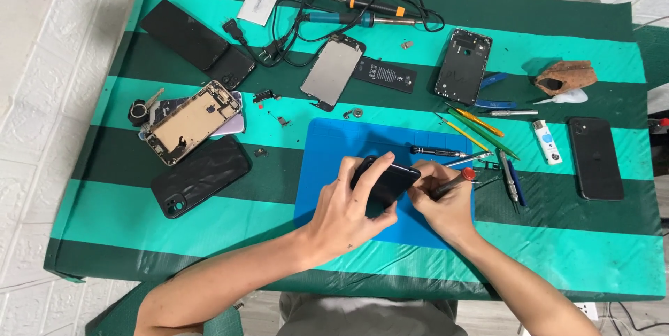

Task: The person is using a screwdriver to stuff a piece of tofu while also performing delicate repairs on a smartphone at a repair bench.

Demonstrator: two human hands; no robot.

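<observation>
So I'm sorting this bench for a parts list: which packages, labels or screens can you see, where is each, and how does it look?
Small packet: top left by the cables, square, white-grey.
Battery with label: top centre, black rectangle with pale print.
Display panel: left of the battery, silver back facing up.
Dark phone screen: far top left, black, glossy.
Phone: right edge, black.
Phone in hands: over the blue mat, black, held by left hand; right hand holds a tool.

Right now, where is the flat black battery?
In the head view, the flat black battery lies toward the table's far edge, between the silver screen backplate on its left and the open black phone frame on its right.
</observation>
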